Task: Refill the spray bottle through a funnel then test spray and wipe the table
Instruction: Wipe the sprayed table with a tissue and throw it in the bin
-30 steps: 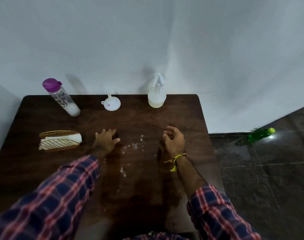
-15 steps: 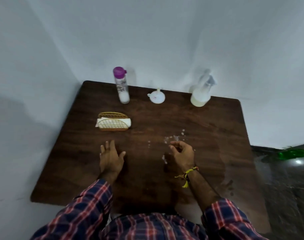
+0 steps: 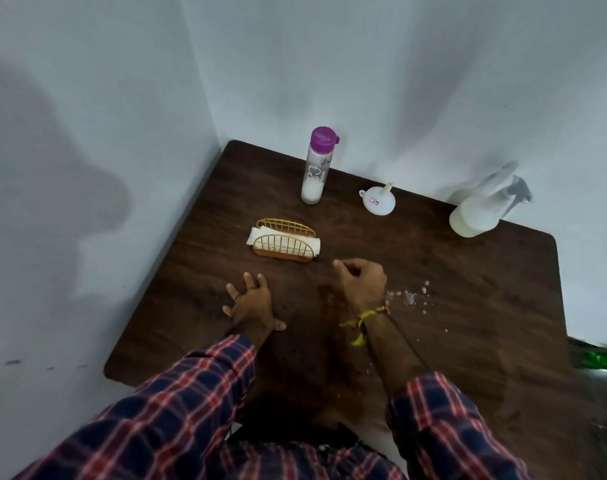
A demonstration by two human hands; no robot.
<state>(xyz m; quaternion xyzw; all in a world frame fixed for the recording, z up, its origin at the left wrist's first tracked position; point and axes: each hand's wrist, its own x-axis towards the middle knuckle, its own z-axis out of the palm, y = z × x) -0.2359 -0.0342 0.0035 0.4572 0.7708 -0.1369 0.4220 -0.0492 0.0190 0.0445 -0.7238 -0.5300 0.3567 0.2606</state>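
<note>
1. Dark brown wood grain covers the table [image 3: 468,278], which sits pushed into a corner where two pale, bluish-white walls [image 3: 87,133] meet.
2. Soft grey shadows fall across both walls, heaviest on the left one.
3. Along the far edge of the table, from left to right, stand a clear bottle with a purple cap [image 3: 315,168], a white funnel [image 3: 379,201] lying mouth-down with its spout pointing up, and the spray bottle [image 3: 482,207].
4. The spray bottle stands near the far right corner, blurred, with milky liquid in its lower part and its trigger head towards the wall.
5. The purple-capped bottle holds a little white liquid at its base.
6. A gold wire napkin holder [image 3: 284,240] with white napkins in it stands on the table nearer the person, just beyond the hands.
7. Small white droplets or flecks [image 3: 407,296] lie scattered on the wood just right of the right wrist.
8. The left hand [image 3: 251,303] lies flat on the table, palm down, fingers spread, holding nothing.
9. The right hand [image 3: 360,280] is loosely curled just above or on the table, near the napkin holder's right end; nothing shows in its grip.
10. A yellow thread band [image 3: 362,320] circles the right wrist.
11. Both arms wear a red, white and navy plaid shirt [image 3: 191,403].
12. A green object [image 3: 599,360], blurred, lies on the dark floor at the right edge.
</note>
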